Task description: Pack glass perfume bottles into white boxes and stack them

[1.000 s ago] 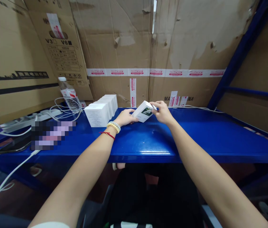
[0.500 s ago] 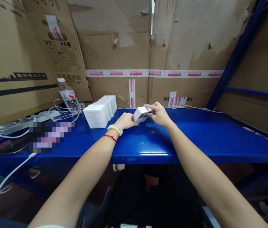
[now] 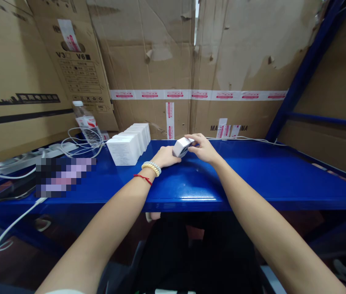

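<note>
A small white box [image 3: 181,145] is held tilted just above the blue table, between my two hands. My left hand [image 3: 166,156] grips its left end, with the thumb along the lower edge. On the right side, my right hand [image 3: 202,148] has its fingers bent around the box's other end. A row of white boxes [image 3: 123,151] stands on the table to the left of my left hand. Part of the held box is hidden by my fingers.
At the left are a plastic bottle [image 3: 87,123], looped white cables, a power strip [image 3: 38,157], a dark phone [image 3: 15,191] and a blurred-out item. Cardboard [image 3: 154,69] walls the back of the blue table [image 3: 271,171]. A blue post [image 3: 301,73] slants at the right.
My left hand has shifted slightly right with the box, and the box is turned a little. My right hand's fingers have changed position on it.
</note>
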Demonstrator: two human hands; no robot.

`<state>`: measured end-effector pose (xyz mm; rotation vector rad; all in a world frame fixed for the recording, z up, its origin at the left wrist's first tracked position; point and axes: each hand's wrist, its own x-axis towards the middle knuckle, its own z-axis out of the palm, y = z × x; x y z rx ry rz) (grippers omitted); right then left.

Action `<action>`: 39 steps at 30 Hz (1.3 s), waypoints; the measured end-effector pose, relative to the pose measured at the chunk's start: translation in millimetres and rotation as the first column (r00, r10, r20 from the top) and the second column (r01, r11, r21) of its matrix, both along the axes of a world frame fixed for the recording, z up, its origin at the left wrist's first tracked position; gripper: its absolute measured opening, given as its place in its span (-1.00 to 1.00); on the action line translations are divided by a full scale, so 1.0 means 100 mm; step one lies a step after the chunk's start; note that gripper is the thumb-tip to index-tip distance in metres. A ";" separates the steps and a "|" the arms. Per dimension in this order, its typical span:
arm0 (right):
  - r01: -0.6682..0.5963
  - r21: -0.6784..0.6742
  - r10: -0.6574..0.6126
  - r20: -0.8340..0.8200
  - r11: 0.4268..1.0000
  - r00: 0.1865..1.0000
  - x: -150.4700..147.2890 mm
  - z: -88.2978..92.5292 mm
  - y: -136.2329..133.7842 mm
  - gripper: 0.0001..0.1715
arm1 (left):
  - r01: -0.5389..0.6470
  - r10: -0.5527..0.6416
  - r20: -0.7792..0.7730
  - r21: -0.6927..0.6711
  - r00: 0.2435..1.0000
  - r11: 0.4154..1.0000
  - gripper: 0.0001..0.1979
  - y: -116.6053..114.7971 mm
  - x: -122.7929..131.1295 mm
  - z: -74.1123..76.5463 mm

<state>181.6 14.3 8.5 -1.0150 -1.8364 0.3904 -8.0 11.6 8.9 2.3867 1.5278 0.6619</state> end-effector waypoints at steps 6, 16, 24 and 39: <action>-0.125 -0.266 0.043 -0.295 0.956 0.955 -0.05 0.06 -0.03 -0.56 | 0.000 0.000 0.006 -0.010 1.000 1.000 -0.69 -0.05 0.07 0.02; -0.199 -0.517 -0.138 -0.541 0.832 0.830 -0.06 0.10 -0.05 -0.81 | -0.001 0.030 -0.197 0.150 0.980 0.989 -0.44 -0.14 0.15 -0.02; -0.160 -0.571 -0.227 -0.546 0.805 0.807 -0.10 0.13 -0.09 -0.75 | 0.071 0.000 -0.304 0.223 0.953 0.972 -0.46 -0.18 0.16 -0.01; -0.058 -0.292 -0.023 -0.266 0.955 0.964 -0.03 0.06 -0.07 -0.31 | -0.079 0.079 0.078 0.001 0.994 0.997 -0.59 0.11 -0.01 -0.05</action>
